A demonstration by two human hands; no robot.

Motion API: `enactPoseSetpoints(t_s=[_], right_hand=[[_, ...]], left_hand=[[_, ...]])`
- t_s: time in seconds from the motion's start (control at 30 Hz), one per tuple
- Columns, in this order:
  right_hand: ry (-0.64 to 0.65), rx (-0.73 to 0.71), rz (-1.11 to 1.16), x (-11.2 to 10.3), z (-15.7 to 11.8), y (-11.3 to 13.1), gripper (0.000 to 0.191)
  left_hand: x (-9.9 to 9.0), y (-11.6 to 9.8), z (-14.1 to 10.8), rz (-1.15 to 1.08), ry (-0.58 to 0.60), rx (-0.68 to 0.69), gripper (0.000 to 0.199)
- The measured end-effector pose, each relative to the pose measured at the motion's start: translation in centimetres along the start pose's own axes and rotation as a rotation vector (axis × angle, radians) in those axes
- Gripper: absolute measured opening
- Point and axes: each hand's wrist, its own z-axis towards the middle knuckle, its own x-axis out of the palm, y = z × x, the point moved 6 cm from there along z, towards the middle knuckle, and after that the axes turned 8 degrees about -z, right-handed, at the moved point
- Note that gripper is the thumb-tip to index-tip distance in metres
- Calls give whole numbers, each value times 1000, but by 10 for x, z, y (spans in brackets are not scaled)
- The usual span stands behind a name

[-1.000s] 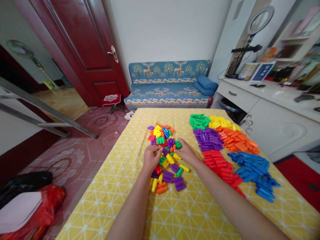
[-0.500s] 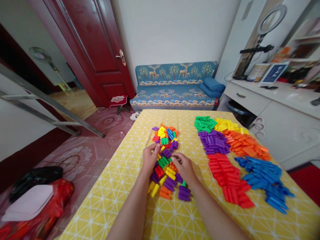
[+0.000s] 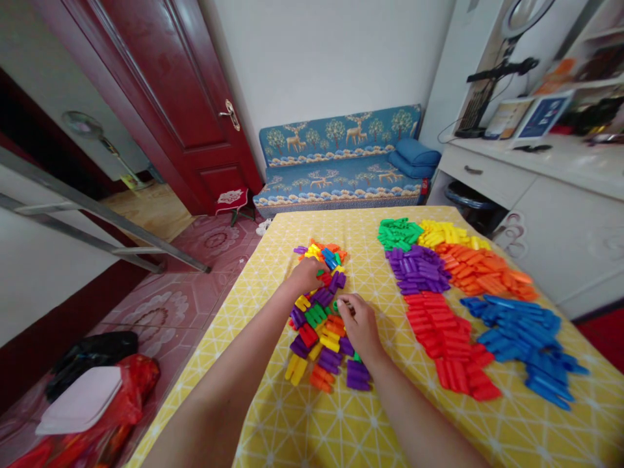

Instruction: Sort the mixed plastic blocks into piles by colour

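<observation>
A mixed pile of coloured plastic pieces [image 3: 319,315] lies on the yellow patterned tablecloth [image 3: 273,416]. My left hand [image 3: 308,274] reaches onto the upper part of this pile, over green and red pieces; its fingertips are hidden. My right hand [image 3: 358,318] is at the pile's right side, with thumb and fingers pinched on a small green piece [image 3: 336,305]. Sorted heaps lie to the right: green [image 3: 398,233], yellow [image 3: 451,234], purple [image 3: 418,268], orange [image 3: 482,270], red [image 3: 448,344] and blue [image 3: 526,344].
A blue patterned sofa [image 3: 336,175] stands beyond the table. On the right is a white cabinet [image 3: 550,227] holding a ring light. A metal ladder [image 3: 97,218], a red stool [image 3: 233,199] and bags with a white lid [image 3: 80,400] are on the left.
My left hand has moved forward, up the mixed pile, and turned palm down. My right hand stays about where it was, now showing a green piece at its fingertips. The view has shifted slightly.
</observation>
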Motion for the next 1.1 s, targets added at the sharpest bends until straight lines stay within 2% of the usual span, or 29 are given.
enactPoseSetpoints(t_s=[0.13, 0.37, 0.43, 0.53, 0.6, 0.73, 0.83, 0.93, 1.0, 1.1], right_hand=[[-17, 29, 23, -1, 1, -2, 21], [8, 76, 38, 2, -1, -5, 24], [25, 87, 33, 3, -2, -5, 29], [44, 87, 22, 2, -4, -2, 38], [59, 55, 34, 2, -4, 3, 46], [71, -7, 64, 4, -5, 10, 61], [53, 25, 66, 5, -5, 5, 51], [5, 8, 64, 3, -5, 2, 33], [5, -75, 32, 2, -5, 8, 23], [63, -265, -51, 2, -8, 26, 18]], left_hand=[[-1, -6, 1, -7, 17, -11, 25], [-12, -18, -11, -414, 62, -138, 22], [-7, -21, -18, -544, 151, -190, 19], [8, -23, -32, -722, 337, -318, 27], [15, -25, -39, -783, 335, -364, 32], [19, -36, -47, -722, 157, -325, 41], [16, -44, -51, -605, 36, -281, 48], [0, -46, -53, -578, -219, -231, 41], [-11, -42, -54, -763, -414, -220, 38], [-14, -26, -52, -1314, -660, -248, 38]])
